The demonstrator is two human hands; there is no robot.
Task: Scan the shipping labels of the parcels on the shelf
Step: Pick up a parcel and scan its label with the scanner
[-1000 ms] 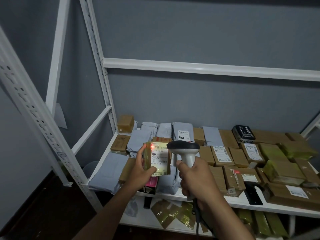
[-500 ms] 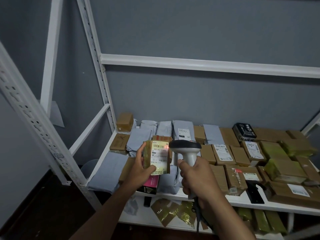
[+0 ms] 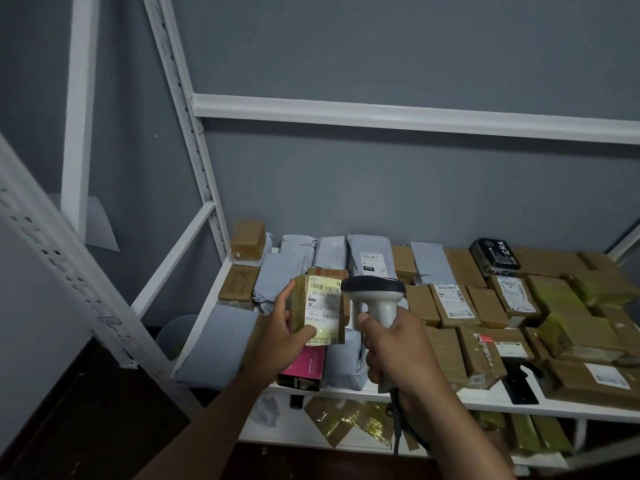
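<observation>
Gone from the small tape-wrapped cardboard parcel [image 3: 320, 308] is the red scan glow that sat on its top corner a second ago and near the barcode half a second ago; parcel and both hands have barely shifted otherwise.

Head view: the left hand [image 3: 280, 336] holds this parcel upright above the front of the white metal shelf [image 3: 485, 403], fingers curled round its left edge and thumb pressed on the lower part of its white shipping label [image 3: 322, 306], which faces the camera with a barcode along the top. The right hand [image 3: 394, 348] is wrapped tightly round the grip of a white handheld barcode scanner with a dark head [image 3: 375, 296]. The scanner head sits just right of the parcel's top edge, close beside it; whether they touch cannot be told. A dark cable [image 3: 398, 431] hangs from the scanner's base.

On the shelf board lie many other parcels: grey plastic mailer bags [image 3: 370, 259] toward the left and back, brown cardboard boxes [image 3: 453, 301] in the middle and right, several with white labels, and yellowish tape-wrapped packets [image 3: 554, 296] at the right. A pink box [image 3: 304, 367] lies at the front edge under the left hand, and a black box with white lettering [image 3: 495, 256] stands at the back. More wrapped packets [image 3: 349, 420] lie on the lower shelf.
</observation>
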